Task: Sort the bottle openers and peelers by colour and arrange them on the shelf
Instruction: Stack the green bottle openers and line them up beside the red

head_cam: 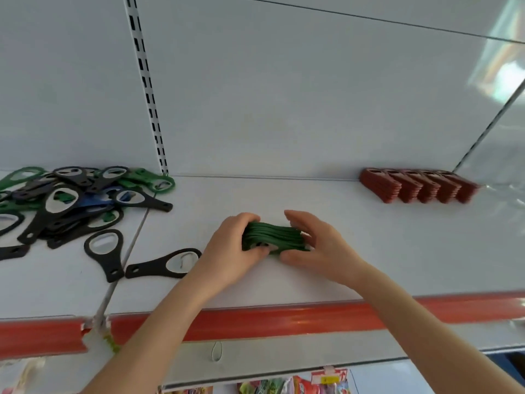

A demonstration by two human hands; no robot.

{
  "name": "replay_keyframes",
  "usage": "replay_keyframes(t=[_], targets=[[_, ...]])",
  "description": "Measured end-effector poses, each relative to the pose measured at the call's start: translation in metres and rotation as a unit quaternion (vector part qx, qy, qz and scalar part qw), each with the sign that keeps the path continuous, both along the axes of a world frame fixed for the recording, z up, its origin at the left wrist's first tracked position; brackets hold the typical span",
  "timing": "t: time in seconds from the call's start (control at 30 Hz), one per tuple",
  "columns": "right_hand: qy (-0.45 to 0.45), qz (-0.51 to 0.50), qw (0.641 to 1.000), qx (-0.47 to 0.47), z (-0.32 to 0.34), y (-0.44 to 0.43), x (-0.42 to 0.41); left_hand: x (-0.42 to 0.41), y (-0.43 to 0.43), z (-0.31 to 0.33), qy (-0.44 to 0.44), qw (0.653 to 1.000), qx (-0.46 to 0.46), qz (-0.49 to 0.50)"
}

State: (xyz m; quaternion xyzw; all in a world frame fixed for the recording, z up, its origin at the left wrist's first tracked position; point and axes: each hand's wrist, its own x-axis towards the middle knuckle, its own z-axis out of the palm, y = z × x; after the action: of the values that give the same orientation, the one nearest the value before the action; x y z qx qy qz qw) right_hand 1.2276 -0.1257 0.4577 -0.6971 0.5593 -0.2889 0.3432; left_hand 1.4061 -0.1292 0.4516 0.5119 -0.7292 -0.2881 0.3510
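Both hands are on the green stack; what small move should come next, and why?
Probably slide the green stack toward the back, next to the red stacks: the left hand and right hand grip it mid-shelf, away from that row.

Both ends of the green stack (pixel 272 236) are being covered by the left hand (pixel 230 248) and the right hand (pixel 315 245), so its pieces are not showing clearly enough to count. The mixed pile (pixel 65 200) at the left end of the shelf (pixel 369 251) is running out past the picture's left edge, with its lower pieces lying buried. The left wrist is hiding the ring end of one black opener (pixel 162 264). The red stacks (pixel 417 184) in the back right corner are blurring toward their right end. Packets (pixel 298 383) below the front edge are being cropped by the bottom edge, and their print is staying unreadable.
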Motion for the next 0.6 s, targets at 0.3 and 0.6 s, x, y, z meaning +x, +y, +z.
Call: replay_keyframes(t=[0.3, 0.6], targets=[[-0.041, -0.088, 0.995, 0.004, -0.007, 0.003, 0.024, -0.02, -0.003, 0.001, 0.01, 0.997, 0.075, 0.017], [0.048, -0.033, 0.998, -0.004, -0.011, -0.004, 0.013, -0.011, -0.006, -0.012, -0.039, 0.997, 0.063, 0.004]])
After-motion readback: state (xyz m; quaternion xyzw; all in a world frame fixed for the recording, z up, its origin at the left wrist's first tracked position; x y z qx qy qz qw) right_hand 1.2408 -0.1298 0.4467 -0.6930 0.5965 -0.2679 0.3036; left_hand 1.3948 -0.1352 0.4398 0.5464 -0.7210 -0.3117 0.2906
